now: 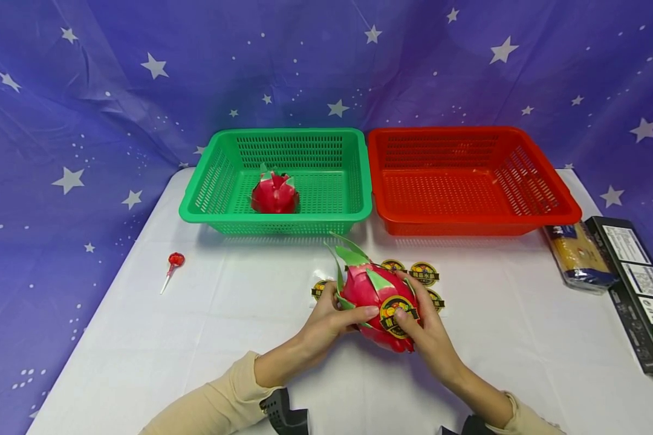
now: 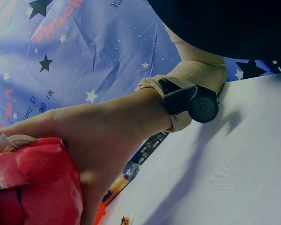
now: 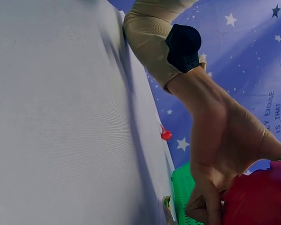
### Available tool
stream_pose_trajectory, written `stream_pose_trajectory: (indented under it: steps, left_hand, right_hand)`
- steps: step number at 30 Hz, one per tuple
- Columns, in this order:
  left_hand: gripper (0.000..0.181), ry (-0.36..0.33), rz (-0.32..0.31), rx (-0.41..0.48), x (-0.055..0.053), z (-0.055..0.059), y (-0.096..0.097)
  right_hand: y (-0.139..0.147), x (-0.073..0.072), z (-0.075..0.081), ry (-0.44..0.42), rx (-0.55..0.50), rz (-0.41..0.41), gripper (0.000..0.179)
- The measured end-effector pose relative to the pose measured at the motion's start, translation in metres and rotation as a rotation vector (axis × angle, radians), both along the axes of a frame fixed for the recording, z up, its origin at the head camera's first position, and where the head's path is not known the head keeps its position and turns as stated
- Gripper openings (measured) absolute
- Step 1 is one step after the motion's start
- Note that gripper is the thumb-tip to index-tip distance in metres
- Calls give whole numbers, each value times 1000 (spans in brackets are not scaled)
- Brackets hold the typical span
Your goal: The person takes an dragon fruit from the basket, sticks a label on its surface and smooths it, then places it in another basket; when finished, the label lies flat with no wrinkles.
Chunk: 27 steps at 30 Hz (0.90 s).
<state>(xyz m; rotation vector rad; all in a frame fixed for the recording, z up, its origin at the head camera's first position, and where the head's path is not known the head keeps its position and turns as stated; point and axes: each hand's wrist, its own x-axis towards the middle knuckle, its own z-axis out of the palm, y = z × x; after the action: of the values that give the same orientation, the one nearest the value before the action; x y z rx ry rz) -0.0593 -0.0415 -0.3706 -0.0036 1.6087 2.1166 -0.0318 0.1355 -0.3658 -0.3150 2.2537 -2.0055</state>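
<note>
A large pink dragon fruit [image 1: 363, 291] with green leaf tips is held between both hands over the front of the table. My left hand [image 1: 322, 326] grips its left side, thumb laid across the skin. On the other side my right hand [image 1: 434, 339] holds it, its thumb on a round black and gold sticker [image 1: 393, 306] that sits on the fruit. Fingers behind the fruit are hidden. The left wrist view shows the right hand [image 2: 96, 124] around the red fruit [image 2: 42, 183]; the right wrist view shows the left hand [image 3: 220, 140] against it.
More round stickers [image 1: 424, 273] lie behind the fruit. A green basket [image 1: 274, 218] contains another dragon fruit [image 1: 275, 196]; a red basket [image 1: 484, 221] stands beside it. A red lollipop [image 1: 176, 260] lies left. At right are a yellow packet [image 1: 581, 257] and a long black box [image 1: 633, 302].
</note>
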Motion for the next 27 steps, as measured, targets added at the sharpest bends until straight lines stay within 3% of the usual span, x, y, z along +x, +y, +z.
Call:
stream_pose_trajectory:
  steps: [8, 14, 27]
  left_hand:
    - [65, -2, -3, 3, 0, -3, 0]
    - [64, -2, 4, -19, 0, -3, 0]
    - [65, 11, 18, -69, 2, -2, 1]
  right_hand:
    - [-1, -1, -2, -73, 57, -32, 69]
    - [-1, -1, -4, -82, 96, -49, 75]
    - [-1, -3, -5, -77, 146, -50, 76]
